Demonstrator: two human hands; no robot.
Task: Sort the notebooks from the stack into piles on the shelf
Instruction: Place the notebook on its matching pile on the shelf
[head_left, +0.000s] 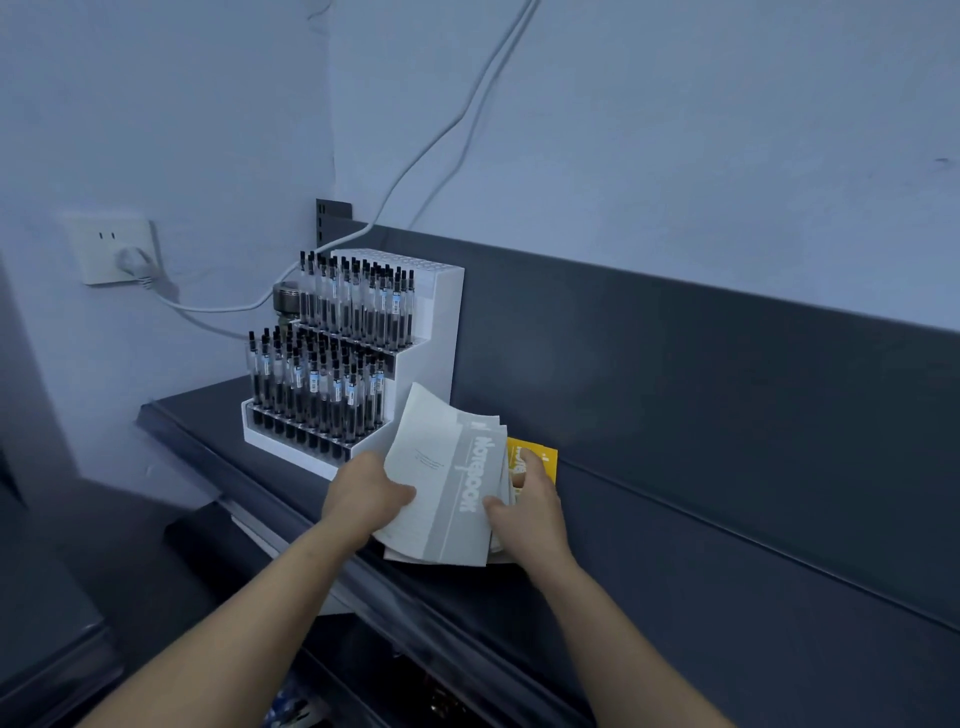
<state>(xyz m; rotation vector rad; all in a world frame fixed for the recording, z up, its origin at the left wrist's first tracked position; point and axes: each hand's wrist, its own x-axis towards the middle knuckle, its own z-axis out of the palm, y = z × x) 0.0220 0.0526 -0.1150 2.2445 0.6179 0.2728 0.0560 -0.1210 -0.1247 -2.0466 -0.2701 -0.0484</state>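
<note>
A stack of thin notebooks (457, 493) with grey-and-white covers marked "Notebook" stands tilted on the dark shelf (675, 545). My left hand (369, 493) grips the stack's left side, thumb on the front cover, whose top corner curls up. My right hand (530, 509) holds the stack's right edge, thumb on the front cover and fingers among the rear books. A yellow notebook (540, 457) shows behind the stack, partly hidden by my right fingers.
A white tiered pen display (415, 332) full of black pens stands just left of the notebooks. Behind it sit a metal-lidded jar (285, 299), white cables and a wall socket (111, 249). The shelf runs on to the right under a dark back panel (727, 374).
</note>
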